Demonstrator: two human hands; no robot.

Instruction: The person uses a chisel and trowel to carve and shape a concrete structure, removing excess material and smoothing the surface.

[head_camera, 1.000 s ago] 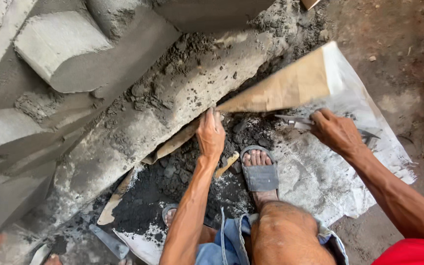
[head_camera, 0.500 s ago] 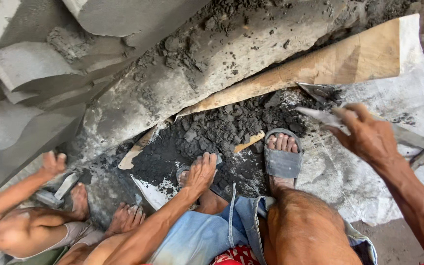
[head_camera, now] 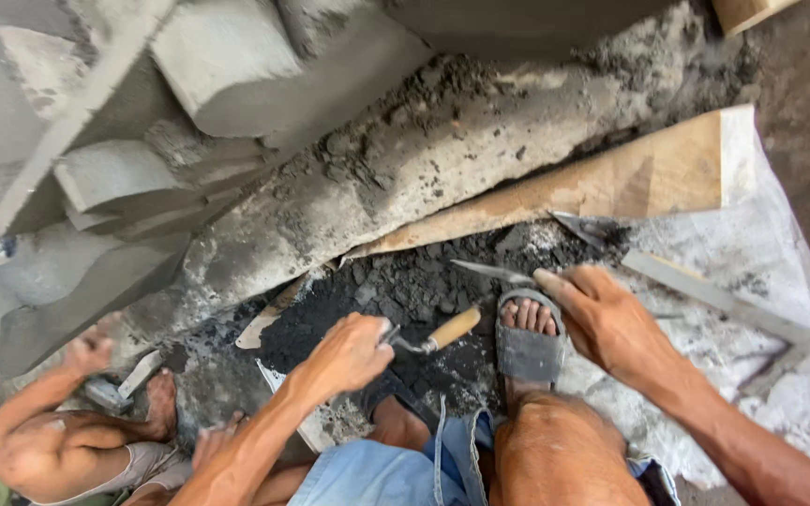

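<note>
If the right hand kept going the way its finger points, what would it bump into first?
Probably the thin metal trowel blade just past the right hand; beyond it lie dark mortar and the wooden plank. Depth is unclear.

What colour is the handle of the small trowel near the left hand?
Light yellowish wood, seen in the head view: the trowel handle beside the left hand.

Grey moulded cement wall (head_camera: pixel 236 122), dirt floor (head_camera: pixel 808 112), daylight.
</note>
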